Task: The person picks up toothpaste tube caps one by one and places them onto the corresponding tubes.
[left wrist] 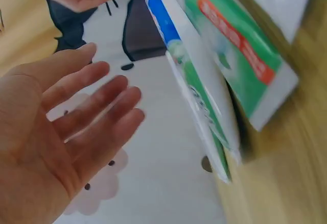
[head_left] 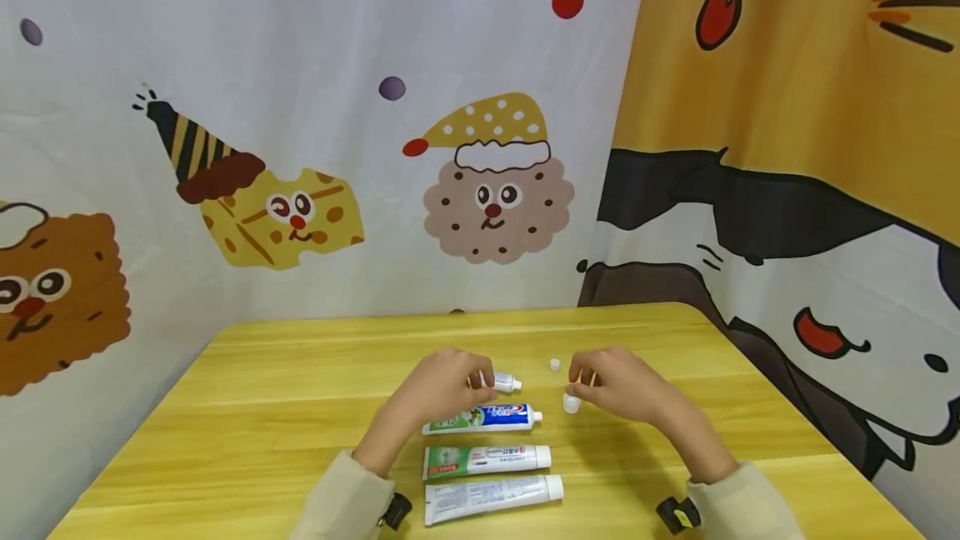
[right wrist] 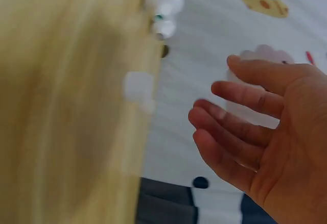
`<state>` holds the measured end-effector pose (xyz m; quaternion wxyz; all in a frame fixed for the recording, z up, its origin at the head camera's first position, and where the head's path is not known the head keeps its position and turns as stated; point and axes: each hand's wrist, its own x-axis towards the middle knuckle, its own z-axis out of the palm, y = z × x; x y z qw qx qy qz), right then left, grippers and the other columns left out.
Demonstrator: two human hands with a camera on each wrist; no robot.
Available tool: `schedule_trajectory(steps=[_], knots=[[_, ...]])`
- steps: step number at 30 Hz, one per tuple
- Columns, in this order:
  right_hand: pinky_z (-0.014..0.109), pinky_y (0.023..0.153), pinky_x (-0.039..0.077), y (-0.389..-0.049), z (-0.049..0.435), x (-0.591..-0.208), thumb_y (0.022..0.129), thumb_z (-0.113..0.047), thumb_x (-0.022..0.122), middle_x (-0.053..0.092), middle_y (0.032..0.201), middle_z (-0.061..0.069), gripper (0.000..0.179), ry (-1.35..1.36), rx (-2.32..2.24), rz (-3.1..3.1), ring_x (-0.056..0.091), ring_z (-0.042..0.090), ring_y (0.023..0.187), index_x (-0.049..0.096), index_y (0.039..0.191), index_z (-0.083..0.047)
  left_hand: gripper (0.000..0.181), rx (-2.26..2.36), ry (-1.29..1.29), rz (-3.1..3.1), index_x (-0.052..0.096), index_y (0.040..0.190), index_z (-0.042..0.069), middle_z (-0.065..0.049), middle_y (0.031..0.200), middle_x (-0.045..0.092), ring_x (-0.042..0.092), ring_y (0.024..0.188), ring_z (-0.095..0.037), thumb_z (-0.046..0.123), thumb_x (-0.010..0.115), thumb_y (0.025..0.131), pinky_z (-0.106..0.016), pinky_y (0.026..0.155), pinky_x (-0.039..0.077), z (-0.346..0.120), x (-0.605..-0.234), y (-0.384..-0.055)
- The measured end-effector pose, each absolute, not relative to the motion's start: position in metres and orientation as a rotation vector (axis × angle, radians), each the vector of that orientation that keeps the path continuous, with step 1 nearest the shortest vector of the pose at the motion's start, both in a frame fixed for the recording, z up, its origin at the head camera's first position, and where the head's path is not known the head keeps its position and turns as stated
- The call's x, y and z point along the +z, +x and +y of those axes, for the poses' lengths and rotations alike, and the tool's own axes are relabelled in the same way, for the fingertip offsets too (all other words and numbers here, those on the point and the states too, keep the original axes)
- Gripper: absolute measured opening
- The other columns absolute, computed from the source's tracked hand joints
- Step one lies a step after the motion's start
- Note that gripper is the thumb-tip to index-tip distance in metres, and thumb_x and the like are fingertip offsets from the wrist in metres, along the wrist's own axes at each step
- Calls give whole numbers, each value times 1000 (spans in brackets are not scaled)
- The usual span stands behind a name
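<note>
My left hand hovers over the rear tubes with its fingers relaxed and apart, holding nothing. Partly hidden behind it lies a small white tube. Just in front is a blue-and-green toothpaste tube, its left part overlapped by the hand in the head view. My right hand is raised above the table, fingers loosely bent and nothing between them. Close beneath its fingertips in the head view sits a white cap. A smaller white cap rests farther back.
Nearer the front edge lie a green-and-white toothpaste tube and a white tube, roughly parallel, capped ends pointing right. All stand on a yellow wood-grain table. A printed cartoon curtain hangs behind it and along the right side.
</note>
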<state>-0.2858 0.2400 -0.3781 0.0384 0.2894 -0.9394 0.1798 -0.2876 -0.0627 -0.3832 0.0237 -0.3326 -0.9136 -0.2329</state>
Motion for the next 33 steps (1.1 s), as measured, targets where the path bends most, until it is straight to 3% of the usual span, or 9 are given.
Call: schedule_trajectory(steps=[6, 11, 20, 23, 27, 31, 33], knots=[[30, 69, 52, -294, 242, -400, 91, -26, 78, 71, 90, -8, 13, 738, 473, -2975, 62, 6, 80, 75, 99, -15, 19, -715, -988, -3003, 78, 106, 14, 5, 89, 70, 57, 77, -8, 26, 80, 91, -26, 71, 51, -65, -393, -296], [39, 73, 54, -296, 243, -412, 89, -22, 80, 71, 94, -4, 13, 680, 455, -3039, 65, 13, 86, 74, 100, -17, 27, -611, -985, -3088, 76, 110, 19, 7, 94, 68, 57, 83, -9, 29, 84, 87, -30, 75, 51, -60, -402, -297], [29, 65, 45, -297, 241, -416, 88, -21, 81, 72, 95, -8, 11, 760, 472, -3016, 54, 6, 75, 70, 92, -20, 36, -428, -949, -3096, 75, 115, 21, 8, 97, 70, 58, 84, -9, 21, 88, 81, -34, 81, 53, -53, -405, -291], [28, 66, 47, -297, 240, -416, 87, -15, 81, 73, 91, -8, 13, 800, 477, -2993, 56, 4, 74, 69, 91, -20, 34, -432, -933, -3102, 75, 111, 21, 9, 94, 69, 56, 82, -9, 19, 88, 80, -33, 80, 52, -51, -404, -290], [32, 70, 52, -299, 238, -416, 85, -12, 82, 74, 89, -5, 22, 848, 495, -2998, 64, 7, 79, 68, 101, -17, 32, -421, -908, -3115, 74, 108, 23, 9, 94, 69, 56, 82, -9, 20, 89, 80, -33, 80, 52, -51, -404, -290], [32, 70, 50, -299, 236, -417, 86, -18, 83, 71, 89, -6, 37, 906, 499, -3022, 60, 6, 77, 70, 120, -16, 31, -405, -911, -3117, 74, 108, 23, 9, 94, 70, 56, 82, -9, 20, 89, 80, -34, 80, 53, -49, -403, -290], [30, 69, 48, -299, 236, -417, 87, -17, 82, 70, 92, -6, 34, 953, 505, -3015, 57, 5, 76, 72, 120, -18, 31, -399, -914, -3115, 74, 108, 22, 9, 95, 71, 56, 82, -9, 20, 89, 80, -33, 80, 53, -49, -403, -289]])
